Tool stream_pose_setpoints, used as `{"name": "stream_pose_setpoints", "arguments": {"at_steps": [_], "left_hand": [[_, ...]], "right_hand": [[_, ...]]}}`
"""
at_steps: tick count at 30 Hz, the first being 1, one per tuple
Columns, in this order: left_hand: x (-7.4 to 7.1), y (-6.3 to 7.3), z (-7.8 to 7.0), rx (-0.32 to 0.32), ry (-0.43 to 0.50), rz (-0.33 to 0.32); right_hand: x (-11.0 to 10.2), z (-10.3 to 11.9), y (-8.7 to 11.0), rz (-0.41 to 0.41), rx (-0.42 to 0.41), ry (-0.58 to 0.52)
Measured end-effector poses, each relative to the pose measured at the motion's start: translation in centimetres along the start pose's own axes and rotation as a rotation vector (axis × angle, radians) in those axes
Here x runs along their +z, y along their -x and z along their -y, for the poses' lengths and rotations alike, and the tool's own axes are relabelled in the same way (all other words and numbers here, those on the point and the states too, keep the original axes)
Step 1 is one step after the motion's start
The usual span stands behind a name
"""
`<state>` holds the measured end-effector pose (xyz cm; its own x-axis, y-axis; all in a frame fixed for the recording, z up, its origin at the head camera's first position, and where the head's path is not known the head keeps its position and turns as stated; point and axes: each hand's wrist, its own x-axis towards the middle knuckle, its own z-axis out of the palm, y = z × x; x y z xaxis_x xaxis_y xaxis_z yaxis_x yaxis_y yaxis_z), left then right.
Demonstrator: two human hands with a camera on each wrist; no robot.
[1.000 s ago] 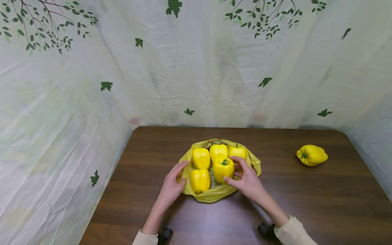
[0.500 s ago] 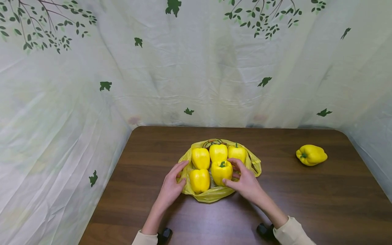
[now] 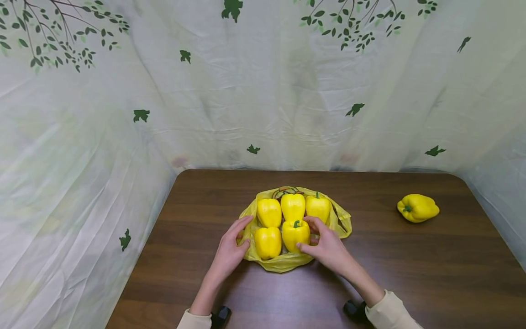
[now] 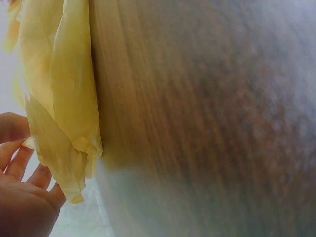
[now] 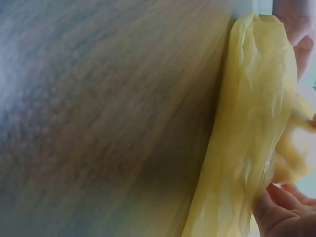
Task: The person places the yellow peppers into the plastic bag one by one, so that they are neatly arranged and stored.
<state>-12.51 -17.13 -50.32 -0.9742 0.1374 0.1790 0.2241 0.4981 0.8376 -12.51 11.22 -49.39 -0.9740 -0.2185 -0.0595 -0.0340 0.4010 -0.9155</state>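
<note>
A yellow plastic bag lies spread on the table, its rim rolled outward, with several yellow bell peppers inside. My right hand grips one bell pepper, stem up, at the front right of the bag. Thumb is in front, fingers round its right side. Beside it on the left sits another pepper; three more stand in a row behind. My left hand holds the bag's left rim. In the left wrist view, fingers and thumb pinch the yellow plastic. The right wrist view shows the bag's outer wall.
A single yellow bell pepper lies on its side at the table's right. The brown wooden table ends at the back against a pale curtain with leaf prints.
My right hand has moved the gripped pepper slightly left and toward me, closer to the front left pepper. The left hand has stayed at the bag's rim.
</note>
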Motion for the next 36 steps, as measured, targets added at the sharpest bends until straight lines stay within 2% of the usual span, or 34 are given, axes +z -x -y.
{"name": "stream_pose_setpoints", "arguments": {"at_steps": [28,32,36], "left_hand": [[0.09,0.01,-0.18,-0.006,0.011,0.000],[0.10,0.02,-0.19,-0.008,0.010,0.000],[0.06,0.06,-0.23,-0.015,0.012,0.003]], "right_hand": [[0.72,-0.30,-0.03,-0.015,0.046,0.173],[0.81,-0.36,-0.13,-0.014,0.052,0.169],[0.86,-0.57,-0.10,-0.005,0.052,0.119]]}}
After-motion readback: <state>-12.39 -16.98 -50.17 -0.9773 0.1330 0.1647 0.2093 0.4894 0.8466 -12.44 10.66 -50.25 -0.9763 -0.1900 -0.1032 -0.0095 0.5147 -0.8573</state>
